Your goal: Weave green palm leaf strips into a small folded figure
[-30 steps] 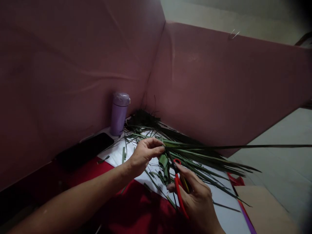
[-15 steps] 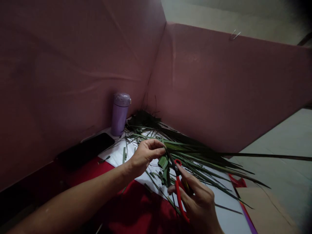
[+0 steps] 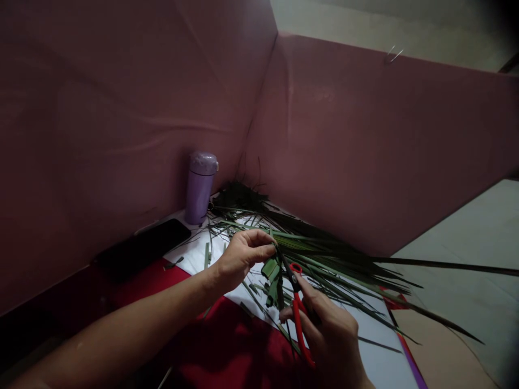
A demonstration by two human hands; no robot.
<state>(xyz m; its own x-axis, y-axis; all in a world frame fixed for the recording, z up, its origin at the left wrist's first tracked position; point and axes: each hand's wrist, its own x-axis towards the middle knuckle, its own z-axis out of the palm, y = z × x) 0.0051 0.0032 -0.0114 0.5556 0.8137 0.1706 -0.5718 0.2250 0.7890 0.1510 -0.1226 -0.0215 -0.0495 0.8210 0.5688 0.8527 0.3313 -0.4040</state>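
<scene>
Between thumb and forefinger, my left hand (image 3: 246, 256) pinches the top of a folded green leaf piece (image 3: 274, 278), which hangs down below the fingertips. My right hand (image 3: 330, 327) grips a pair of scissors (image 3: 299, 310) with red handles and dark blades. The blades point up and left, their tips close to the pinched end of the leaf piece. Whether they touch the leaf I cannot tell. Behind both hands lies a bundle of long green leaf strips (image 3: 336, 254). Short leaf cuttings (image 3: 207, 254) are scattered around on white paper (image 3: 373, 346).
A purple lidded bottle (image 3: 199, 189) stands by the pink wall (image 3: 344, 146), with a dark phone-like slab (image 3: 146, 243) to its left. Red cloth (image 3: 227, 351) lies in front. At the right are a tan sheet (image 3: 441, 351) and long leaf tips reaching past the edge.
Both hands hold nearly the same pose, with the scissors still at the leaf. One long leaf strip at the right now reaches farther right and lower. The view has shifted slightly.
</scene>
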